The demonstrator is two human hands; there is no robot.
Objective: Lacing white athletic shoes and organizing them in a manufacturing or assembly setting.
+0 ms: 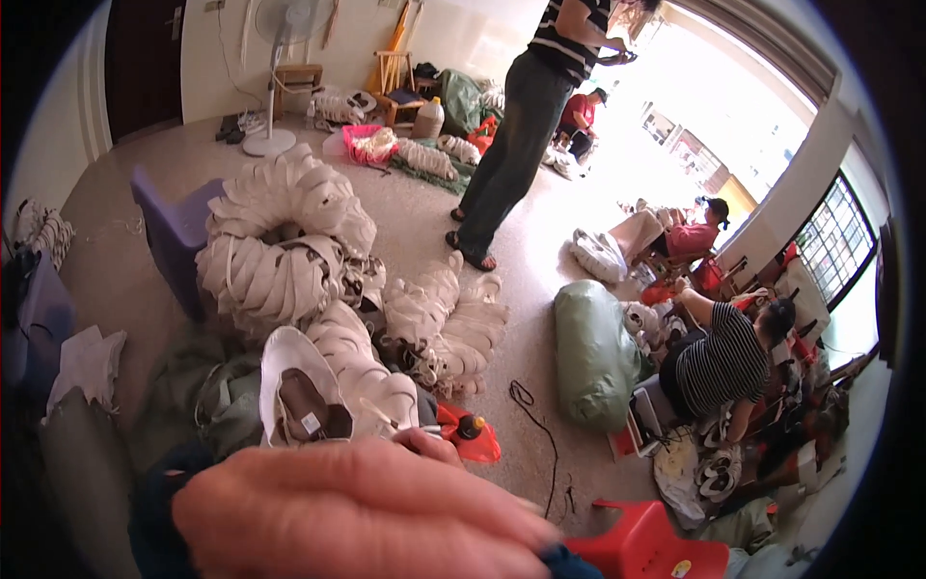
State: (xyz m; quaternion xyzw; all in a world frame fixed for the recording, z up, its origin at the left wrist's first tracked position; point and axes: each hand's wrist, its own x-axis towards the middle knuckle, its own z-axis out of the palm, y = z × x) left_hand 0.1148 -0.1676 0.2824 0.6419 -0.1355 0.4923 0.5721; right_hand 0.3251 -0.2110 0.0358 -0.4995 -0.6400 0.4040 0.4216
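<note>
My left hand (357, 507) fills the lower middle, very close, its fingers pointing right and pressed near each other. Motion smears its fingertips, and whatever they may hold is hidden. Just beyond it, part of my right hand (431, 445) shows with the fingers bent closed; what they grip is covered. A pale shoe upper (275, 372) with a brown lining and a small white label stands tilted, opening toward me, right beside the hands. Behind it lies a strung row of cream shoe uppers (362, 372). Dark blue sleeve cloth (159, 521) surrounds my left hand.
Coiled bundles of uppers (289, 241) rest by a purple chair (174, 227). A red bag (473, 439) with a bottle, a black cord (545, 425) and a red stool (651, 545) lie nearby. Beside a green sack (593, 357) sits a striped-shirted person (723, 372); another person (521, 135) stands.
</note>
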